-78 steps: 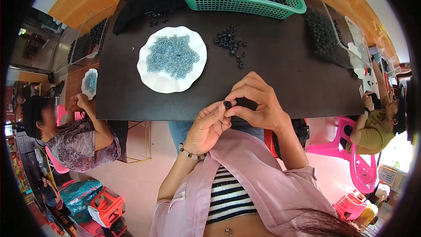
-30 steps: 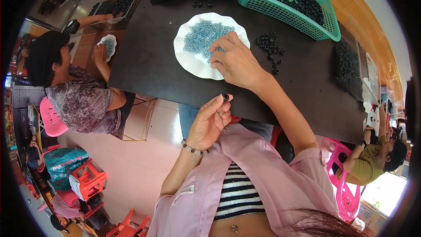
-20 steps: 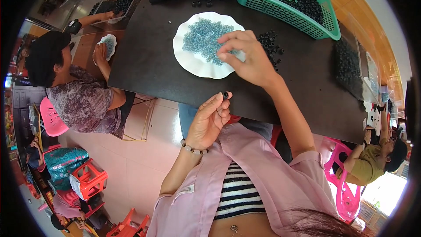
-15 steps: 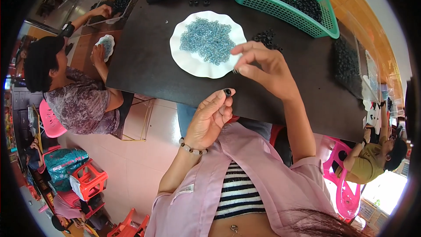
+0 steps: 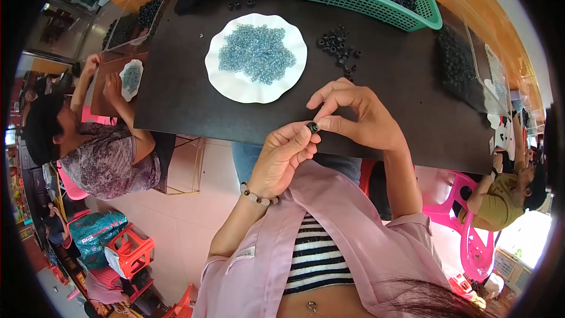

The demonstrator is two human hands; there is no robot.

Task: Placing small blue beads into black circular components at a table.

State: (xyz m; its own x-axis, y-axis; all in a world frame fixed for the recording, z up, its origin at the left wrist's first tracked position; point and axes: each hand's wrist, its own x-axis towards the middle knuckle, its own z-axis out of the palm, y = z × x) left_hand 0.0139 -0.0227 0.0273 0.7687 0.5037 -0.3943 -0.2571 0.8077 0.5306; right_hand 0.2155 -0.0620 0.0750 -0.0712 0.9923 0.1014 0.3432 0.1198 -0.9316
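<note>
My left hand [image 5: 283, 159] and my right hand [image 5: 353, 118] meet at the near edge of the dark table [image 5: 188, 106]. Between their fingertips sits a small black ring-shaped part [image 5: 312, 126]; both hands pinch it. A white wavy-edged plate [image 5: 235, 85] heaped with small blue-grey beads [image 5: 256, 54] lies just beyond my hands. To its right lies a loose cluster of black rings [image 5: 337, 44] on the table.
A green plastic basket [image 5: 365, 0] full of black rings stands at the far edge. A clear tray of black parts [image 5: 459, 70] lies at the right. A person [image 5: 100, 153] works at the left with another small plate [image 5: 130, 78]; another person [image 5: 500, 194] sits right on a pink chair.
My right hand left the plate of blue beads and came back toward me. It now meets my left hand at the black ring by the table edge.
</note>
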